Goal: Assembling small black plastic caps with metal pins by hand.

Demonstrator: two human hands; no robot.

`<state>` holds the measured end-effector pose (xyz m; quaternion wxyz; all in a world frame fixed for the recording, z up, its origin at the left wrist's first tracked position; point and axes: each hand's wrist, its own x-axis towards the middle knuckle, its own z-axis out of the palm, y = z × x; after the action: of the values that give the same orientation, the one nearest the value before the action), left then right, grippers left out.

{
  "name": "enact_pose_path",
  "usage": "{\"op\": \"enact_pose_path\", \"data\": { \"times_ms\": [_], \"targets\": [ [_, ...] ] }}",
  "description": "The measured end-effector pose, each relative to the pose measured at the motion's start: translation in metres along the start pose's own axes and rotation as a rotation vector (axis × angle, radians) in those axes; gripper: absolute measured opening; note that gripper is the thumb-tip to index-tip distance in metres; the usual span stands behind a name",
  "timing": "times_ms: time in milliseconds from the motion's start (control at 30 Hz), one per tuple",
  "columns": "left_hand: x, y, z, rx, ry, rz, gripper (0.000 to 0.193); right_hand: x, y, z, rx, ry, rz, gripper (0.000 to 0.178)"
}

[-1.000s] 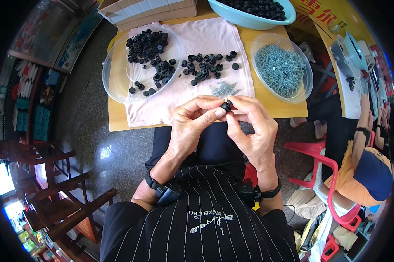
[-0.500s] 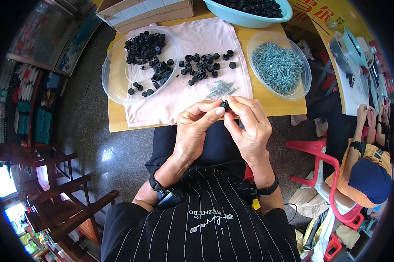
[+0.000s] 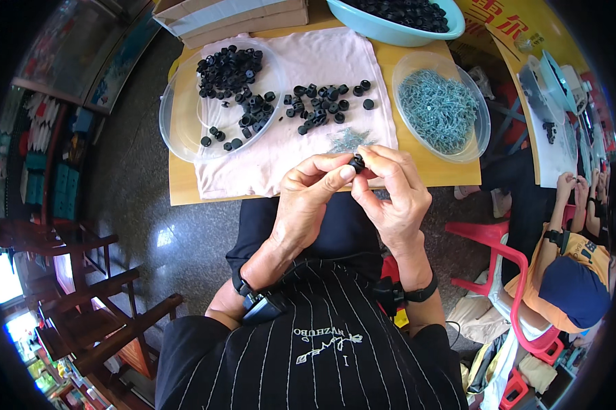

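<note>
Left hand [image 3: 305, 194]: pinches one small black plastic cap [image 3: 357, 164] between thumb and forefinger, probably to keep it steady while leaving its far side free.
Right hand [image 3: 399, 195]: thumb and fingers are bent in a narrow gap around the same cap, fingertips at it; whether they also grip a screw, I cannot tell.
Held cap: above the table's near edge, in front of the torso, likely so that both hands meet in easy view.
Small screw pile [image 3: 349, 139]: lies on the cloth just beyond the fingertips, presumably for a short reach.
Pink cloth [image 3: 225, 179]: spread under the work, perhaps to stop small pieces rolling.
Loose black caps [image 3: 316, 104]: scattered mid-cloth, near the hands.
Clear shallow tray [image 3: 178, 116]: left, partly on the cloth, keeping more black pieces together.
Clear tub [image 3: 483, 130]: right, containing the bulk screws [image 3: 438, 108].
Pale blue basin [image 3: 383, 33]: far edge, seemingly bulk stock of black pieces.
</note>
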<state>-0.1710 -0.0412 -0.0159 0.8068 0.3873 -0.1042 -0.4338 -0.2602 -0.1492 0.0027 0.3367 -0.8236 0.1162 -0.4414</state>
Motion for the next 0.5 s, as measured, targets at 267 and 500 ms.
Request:
{"op": "enact_pose_path", "data": {
  "times_ms": [267, 500],
  "targets": [
    [0.000, -0.002, -0.003, -0.149, -0.042, -0.036, 0.015, 0.008, 0.000, -0.006, -0.112, -0.079, -0.134, 0.033],
    [-0.003, -0.009, -0.007, -0.087, -0.020, 0.003, 0.015, -0.006, -0.002, 0.003, -0.111, -0.031, -0.076, 0.030]
  ]
}}
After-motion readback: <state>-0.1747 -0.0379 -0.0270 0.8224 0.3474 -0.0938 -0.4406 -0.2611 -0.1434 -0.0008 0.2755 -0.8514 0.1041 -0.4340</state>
